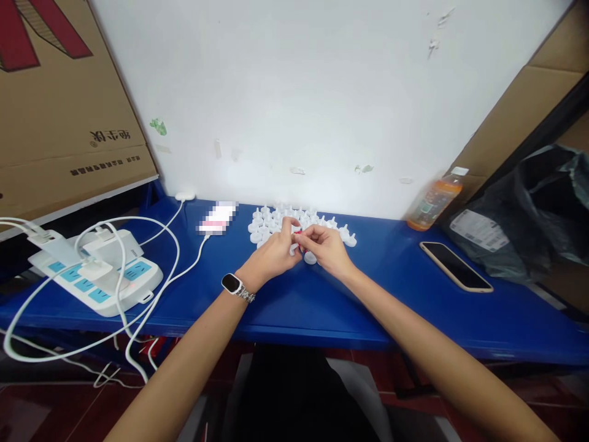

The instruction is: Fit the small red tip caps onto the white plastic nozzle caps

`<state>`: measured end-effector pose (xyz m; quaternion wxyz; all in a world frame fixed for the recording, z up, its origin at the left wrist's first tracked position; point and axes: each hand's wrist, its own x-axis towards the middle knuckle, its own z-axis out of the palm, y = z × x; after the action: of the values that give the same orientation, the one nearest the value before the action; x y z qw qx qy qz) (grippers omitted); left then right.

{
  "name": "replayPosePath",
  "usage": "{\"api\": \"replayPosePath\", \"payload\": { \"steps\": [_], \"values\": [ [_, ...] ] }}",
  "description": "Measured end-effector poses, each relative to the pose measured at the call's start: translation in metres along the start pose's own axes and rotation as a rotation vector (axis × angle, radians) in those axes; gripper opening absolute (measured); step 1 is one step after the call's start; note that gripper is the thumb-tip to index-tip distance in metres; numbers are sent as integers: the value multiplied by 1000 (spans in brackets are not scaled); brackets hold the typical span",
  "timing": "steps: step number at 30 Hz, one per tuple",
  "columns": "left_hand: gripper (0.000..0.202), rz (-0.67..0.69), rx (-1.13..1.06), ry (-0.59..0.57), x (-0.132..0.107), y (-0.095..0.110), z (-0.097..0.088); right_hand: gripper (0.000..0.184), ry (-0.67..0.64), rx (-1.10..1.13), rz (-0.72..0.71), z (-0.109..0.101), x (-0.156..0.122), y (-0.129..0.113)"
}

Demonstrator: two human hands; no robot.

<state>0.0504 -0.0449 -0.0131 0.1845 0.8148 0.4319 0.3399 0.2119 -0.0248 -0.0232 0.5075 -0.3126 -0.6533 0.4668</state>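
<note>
My left hand [280, 248] and my right hand [324, 245] meet over the blue table [313, 301], their fingertips pinched together. Between them is a small red piece [298, 233], mostly covered by the fingers, so its kind cannot be made out. Many small white plastic pieces [262, 227], each with a round base and an upright stem, stand grouped behind and beside both hands. One white round piece [310, 258] lies just below my right fingers. A watch with a metal band [232, 284] is on my left wrist.
On the left, a white power strip [101, 282] with plugs and looping white cables takes up the table. A charging phone [218, 218] lies behind it. At right are an orange drink bottle [437, 199], a phone [455, 266] and a dark plastic bag [515, 215]. A white panel [313, 92] stands behind.
</note>
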Motion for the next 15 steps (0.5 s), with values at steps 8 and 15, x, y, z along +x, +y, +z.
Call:
{"api": "replayPosePath", "payload": {
  "steps": [8, 15],
  "values": [
    [47, -47, -120, 25, 6, 1, 5, 39, 35, -58, -34, 6, -2, -1],
    [61, -25, -19, 0, 2, -3, -7, 37, 105, -222, -90, -7, 2, -10]
  ]
}}
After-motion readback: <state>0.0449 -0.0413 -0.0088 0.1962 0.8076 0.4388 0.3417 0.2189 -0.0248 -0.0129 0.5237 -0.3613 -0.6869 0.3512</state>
